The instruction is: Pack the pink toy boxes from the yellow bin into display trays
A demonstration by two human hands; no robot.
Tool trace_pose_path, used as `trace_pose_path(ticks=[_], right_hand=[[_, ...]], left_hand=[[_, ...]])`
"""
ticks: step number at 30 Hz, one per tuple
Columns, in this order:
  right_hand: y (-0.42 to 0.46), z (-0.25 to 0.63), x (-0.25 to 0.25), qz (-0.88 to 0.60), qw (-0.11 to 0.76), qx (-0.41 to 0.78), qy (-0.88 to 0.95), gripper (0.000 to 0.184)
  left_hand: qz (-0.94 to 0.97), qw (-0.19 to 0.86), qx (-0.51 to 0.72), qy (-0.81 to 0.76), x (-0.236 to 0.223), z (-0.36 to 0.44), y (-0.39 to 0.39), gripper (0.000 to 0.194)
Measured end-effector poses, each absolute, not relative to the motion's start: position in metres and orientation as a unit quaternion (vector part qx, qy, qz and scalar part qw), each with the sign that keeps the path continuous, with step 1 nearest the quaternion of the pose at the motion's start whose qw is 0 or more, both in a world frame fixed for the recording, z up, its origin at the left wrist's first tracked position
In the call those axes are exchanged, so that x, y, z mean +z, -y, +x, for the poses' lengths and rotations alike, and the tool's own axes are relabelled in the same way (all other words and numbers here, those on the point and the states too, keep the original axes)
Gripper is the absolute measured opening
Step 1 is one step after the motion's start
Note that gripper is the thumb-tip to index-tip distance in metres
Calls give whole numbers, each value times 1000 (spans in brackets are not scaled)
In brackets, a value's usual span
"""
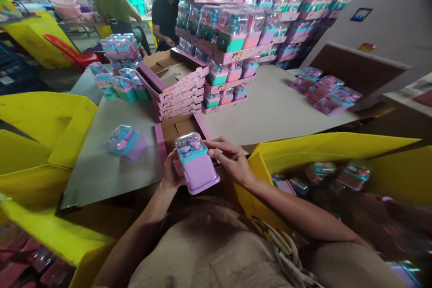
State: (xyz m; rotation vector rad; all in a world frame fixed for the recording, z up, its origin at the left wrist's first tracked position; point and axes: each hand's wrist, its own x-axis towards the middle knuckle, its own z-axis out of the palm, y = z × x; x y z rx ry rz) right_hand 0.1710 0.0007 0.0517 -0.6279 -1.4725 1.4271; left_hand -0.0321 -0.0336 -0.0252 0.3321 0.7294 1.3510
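Observation:
My left hand (171,172) is closed around the left side of a purple plastic box (199,173) with a turquoise band and a clear domed lid. The box is tilted above the table's near edge, and small pieces show through its lid. My right hand (231,157) touches the upper right of the same box with thumb and fingertips pinched at its turquoise rim. Just behind it lies an open pink cardboard tray (180,127), partly hidden by the box. Another purple box (127,143) with a clear lid rests on the table to the left.
Several pink trays (180,87) are stacked on the table (263,99), beside tall stacks of filled trays (232,45). More boxes (327,90) stand at right. Yellow bins (337,144) with boxes flank me. Two people (165,18) are at the back, near a red chair (72,51).

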Motion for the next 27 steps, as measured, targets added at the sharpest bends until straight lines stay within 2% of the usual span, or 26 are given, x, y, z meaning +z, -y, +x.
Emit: trace_pose_path(ticks=[7, 10, 13, 17, 19, 21, 23, 25, 27], right_hand=[[-5, 175, 40, -279, 479, 588, 589, 23], [-14, 181, 33, -299, 453, 570, 616, 28], [-44, 184, 33, -349, 366, 495, 706, 36], [-107, 165, 38, -514, 110, 292, 799, 45], [-133, 146, 38, -553, 16, 260, 792, 50], [-150, 128, 34, -561, -25, 271, 782, 50], [-157, 114, 26, -562, -46, 267, 781, 42], [-157, 106, 17, -561, -43, 248, 789, 34], [-152, 105, 9, -557, -34, 229, 798, 35]], left_hand=[[191, 632, 655, -368, -12, -31, 33, 54], [216, 602, 661, -393, -10, -34, 30, 55], [219, 529, 690, -443, -8, -50, 21, 54], [252, 408, 745, -463, 4, -78, 0, 53], [274, 380, 752, -465, 10, -85, -11, 54], [296, 366, 744, -475, 11, -86, -21, 55], [328, 357, 727, -487, 8, -85, -30, 55], [359, 344, 707, -503, 0, -83, -40, 56], [381, 338, 690, -514, -9, -80, -51, 58]])
